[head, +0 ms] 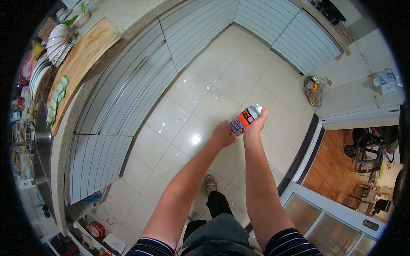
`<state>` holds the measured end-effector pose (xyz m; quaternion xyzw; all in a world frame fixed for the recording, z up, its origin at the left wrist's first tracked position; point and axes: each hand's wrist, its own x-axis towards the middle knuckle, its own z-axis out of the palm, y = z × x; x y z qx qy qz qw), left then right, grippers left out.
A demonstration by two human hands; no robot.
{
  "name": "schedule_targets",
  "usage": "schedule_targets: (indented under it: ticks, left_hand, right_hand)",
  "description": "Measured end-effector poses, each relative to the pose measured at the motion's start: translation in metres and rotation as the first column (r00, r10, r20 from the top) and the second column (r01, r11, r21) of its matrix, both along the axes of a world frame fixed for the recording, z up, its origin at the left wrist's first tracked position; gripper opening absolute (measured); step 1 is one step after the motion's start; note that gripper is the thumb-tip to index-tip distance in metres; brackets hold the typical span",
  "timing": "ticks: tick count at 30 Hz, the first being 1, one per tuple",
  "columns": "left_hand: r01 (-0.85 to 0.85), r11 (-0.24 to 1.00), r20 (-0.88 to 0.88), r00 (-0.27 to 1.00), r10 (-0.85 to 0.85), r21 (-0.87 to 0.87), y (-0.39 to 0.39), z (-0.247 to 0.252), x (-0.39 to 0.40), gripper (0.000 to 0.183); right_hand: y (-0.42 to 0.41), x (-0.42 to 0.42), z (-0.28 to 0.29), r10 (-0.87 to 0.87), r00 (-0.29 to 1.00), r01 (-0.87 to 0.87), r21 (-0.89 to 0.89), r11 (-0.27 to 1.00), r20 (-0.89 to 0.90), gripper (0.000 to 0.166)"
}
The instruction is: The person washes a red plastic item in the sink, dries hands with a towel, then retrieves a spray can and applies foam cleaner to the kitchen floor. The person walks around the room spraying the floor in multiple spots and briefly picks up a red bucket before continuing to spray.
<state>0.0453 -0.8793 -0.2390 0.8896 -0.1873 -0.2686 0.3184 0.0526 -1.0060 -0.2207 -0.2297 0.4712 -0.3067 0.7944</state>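
Observation:
An aerosol can of kitchen cleaner (pixel 241 122), orange, black and blue with printed writing, is held tilted between both hands over the tiled floor (pixel 192 128). Around its lower end curl the fingers of my left hand (pixel 221 135). My right hand (pixel 255 124) grips the upper part, with its fingertips beside the white spray nozzle (pixel 258 107). White foam-like spots (pixel 163 124) dot the tiles to the left of the can.
Pale slatted cabinets (pixel 128 89) line the left and far sides. On the counter lie a wooden cutting board (pixel 93 54), a striped cloth (pixel 57 100) and stacked bowls (pixel 57 41). A plastic bag of items (pixel 313 91) sits by the right wall. A sliding door (pixel 333 214) borders a wood-floored room.

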Motion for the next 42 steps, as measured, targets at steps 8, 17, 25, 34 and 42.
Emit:
schedule_targets:
  ticks: [8,17,25,34,42]
  left_hand:
    - [0.09,0.994,-0.058,0.994,-0.093,-0.061,-0.037,0.008,0.019,0.053]
    - [0.174,0.984,-0.085,0.981,-0.177,-0.045,-0.091,0.025,0.032,0.054]
    - [0.208,0.974,-0.025,0.977,-0.21,-0.087,-0.121,0.031,0.034,0.056]
    - [0.139,0.985,-0.042,0.989,-0.144,-0.104,-0.109,0.027,0.027,0.054]
    - [-0.053,0.998,-0.123,0.991,0.048,-0.035,-0.042,0.009,0.0,0.055]
  right_hand:
    - [-0.028,0.007,0.034,-0.095,0.992,0.093,-0.027,0.995,-0.087,0.041]
    - [-0.08,0.007,0.037,-0.214,0.977,0.212,-0.055,0.976,-0.024,0.042]
    - [-0.098,0.001,0.071,-0.213,0.976,0.215,-0.068,0.974,0.035,0.038]
    - [-0.095,0.005,0.051,-0.189,0.982,0.189,-0.11,0.976,0.012,0.035]
    - [-0.035,0.0,0.009,0.045,0.998,-0.047,-0.048,0.998,-0.034,0.034]
